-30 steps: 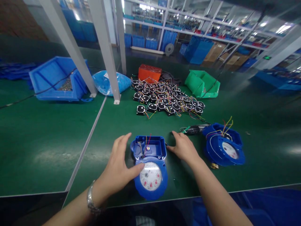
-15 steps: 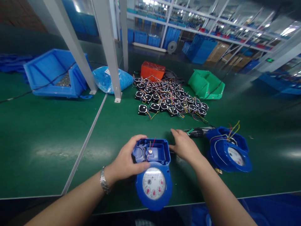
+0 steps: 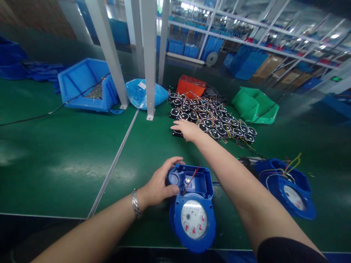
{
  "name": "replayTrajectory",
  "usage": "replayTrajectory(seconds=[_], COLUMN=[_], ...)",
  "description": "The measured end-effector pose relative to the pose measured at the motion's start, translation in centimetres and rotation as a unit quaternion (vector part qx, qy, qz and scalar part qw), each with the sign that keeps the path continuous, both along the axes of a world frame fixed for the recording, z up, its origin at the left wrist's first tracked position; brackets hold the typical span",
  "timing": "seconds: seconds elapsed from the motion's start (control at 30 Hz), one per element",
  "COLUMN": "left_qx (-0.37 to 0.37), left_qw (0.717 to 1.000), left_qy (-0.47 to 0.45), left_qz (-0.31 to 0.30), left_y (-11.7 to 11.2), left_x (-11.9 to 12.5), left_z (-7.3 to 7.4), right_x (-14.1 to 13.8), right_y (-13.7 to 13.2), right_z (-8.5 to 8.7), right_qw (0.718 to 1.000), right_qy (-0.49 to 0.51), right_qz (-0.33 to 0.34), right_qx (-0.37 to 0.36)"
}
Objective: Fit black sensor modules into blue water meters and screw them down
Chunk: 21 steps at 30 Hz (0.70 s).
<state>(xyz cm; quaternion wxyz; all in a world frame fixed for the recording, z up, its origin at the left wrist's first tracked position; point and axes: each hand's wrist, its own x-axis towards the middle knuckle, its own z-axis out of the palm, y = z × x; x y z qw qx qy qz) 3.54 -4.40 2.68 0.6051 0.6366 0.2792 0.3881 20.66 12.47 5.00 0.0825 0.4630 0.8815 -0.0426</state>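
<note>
My left hand [image 3: 160, 182] grips the upper left side of a blue water meter [image 3: 210, 212] with a round dial and an uncovered box section. Thin red and yellow wires stick up from that box. Farther back, my right hand [image 3: 188, 129] reaches over the front left of a cluster of small black wired modules [image 3: 207, 123]. Its fingers are stretched out just above one black module [image 3: 177, 134], which they partly cover; whether they touch it I cannot tell.
A second blue water meter [image 3: 294, 199] with wires stands at the right. Behind the modules are an orange bin [image 3: 191, 86] and a green bin [image 3: 256, 104]. A blue bin [image 3: 82, 102] with small parts, a blue bag [image 3: 134, 96] and grey posts [image 3: 149, 62] stand at the left.
My right hand has left the meter's right side and moved forward and left to the black modules. My left hand stays on the meter. The whole view has shifted.
</note>
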Motion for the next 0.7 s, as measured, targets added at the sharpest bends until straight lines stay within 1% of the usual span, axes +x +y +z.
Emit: replayTrajectory(seconds=[0.07, 0.13, 0.17, 0.23, 0.3, 0.37, 0.43, 0.5, 0.53, 0.63, 0.7], left_qx=[-0.031, -0.04, -0.039, -0.035, -0.03, -0.008, 0.025, 0.044, 0.046, 0.052, 0.071], left_qw=[0.997, 0.994, 0.992, 0.983, 0.967, 0.946, 0.926, 0.912, 0.909, 0.913, 0.912], left_qy=[-0.065, -0.09, -0.084, -0.041, 0.03, 0.104, 0.151, 0.17, 0.168, 0.131, 0.101], left_qz=[0.008, 0.054, 0.091, 0.175, 0.25, 0.306, 0.345, 0.37, 0.377, 0.384, 0.391], left_y=[0.5, 1.2, 1.7, 2.5, 3.3, 3.9, 4.2, 4.4, 4.4, 4.3, 4.2], left_x=[0.0, -0.2, -0.3, -0.6, -0.7, -0.8, -0.7, -0.5, -0.4, -0.4, -0.6], left_z=[-0.4, -0.9, -1.0, -1.2, -1.3, -1.4, -1.6, -1.9, -2.0, -2.0, -1.4], right_x=[-0.3, -0.6, -0.7, -1.0, -1.3, -1.8, -2.3, -2.8, -3.1, -3.9, -4.3], right_y=[0.1, -0.2, -0.5, -1.0, -1.6, -2.3, -3.0, -3.7, -4.0, -5.1, -6.0], right_z=[-0.1, 0.1, 0.2, 0.3, 0.4, 0.5, 0.8, 1.5, 2.1, 4.4, 6.1], right_qw=[1.0, 0.998, 0.998, 0.996, 0.996, 0.996, 0.996, 0.996, 0.996, 0.997, 0.997], right_qy=[-0.023, -0.043, -0.052, -0.063, -0.063, -0.055, -0.043, -0.024, -0.013, 0.022, 0.039], right_qz=[-0.011, -0.033, -0.044, -0.057, -0.062, -0.068, -0.078, -0.084, -0.083, -0.069, -0.061], right_qx=[-0.01, -0.013, -0.014, -0.019, -0.025, -0.029, -0.025, -0.011, -0.002, 0.02, 0.028])
